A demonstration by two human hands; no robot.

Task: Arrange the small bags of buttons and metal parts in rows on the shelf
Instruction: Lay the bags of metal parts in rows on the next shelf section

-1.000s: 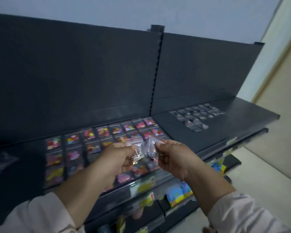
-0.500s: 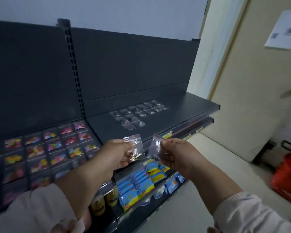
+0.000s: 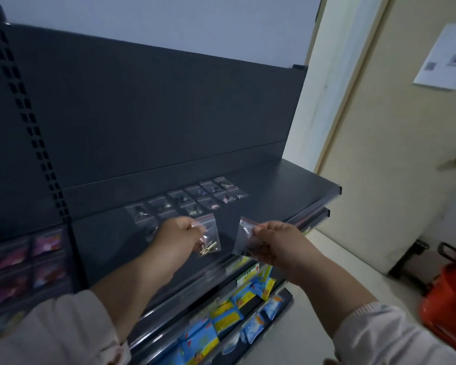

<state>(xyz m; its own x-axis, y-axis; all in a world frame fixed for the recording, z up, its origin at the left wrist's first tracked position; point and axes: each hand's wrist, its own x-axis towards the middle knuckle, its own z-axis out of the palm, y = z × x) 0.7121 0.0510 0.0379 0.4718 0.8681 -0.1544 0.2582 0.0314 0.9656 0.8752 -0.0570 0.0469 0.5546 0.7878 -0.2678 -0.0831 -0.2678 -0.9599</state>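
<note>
Bare shelf (image 3: 279, 188) right of centre, behind front lip. Pinched in left hand (image 3: 179, 233), brass-parts bag (image 3: 209, 237); in right hand (image 3: 277, 241), red-sealed clear bag (image 3: 244, 237).

We see a dark grey shelf (image 3: 287, 185). Near its back edge, small clear bags of metal parts (image 3: 190, 200) lie side by side in at least two rows. On its left section, bags of pink buttons (image 3: 27, 262) lie in rows.

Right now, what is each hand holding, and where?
Left hand: bag of brass parts, by its left edge. Right hand: second bag, by its right edge.
</note>
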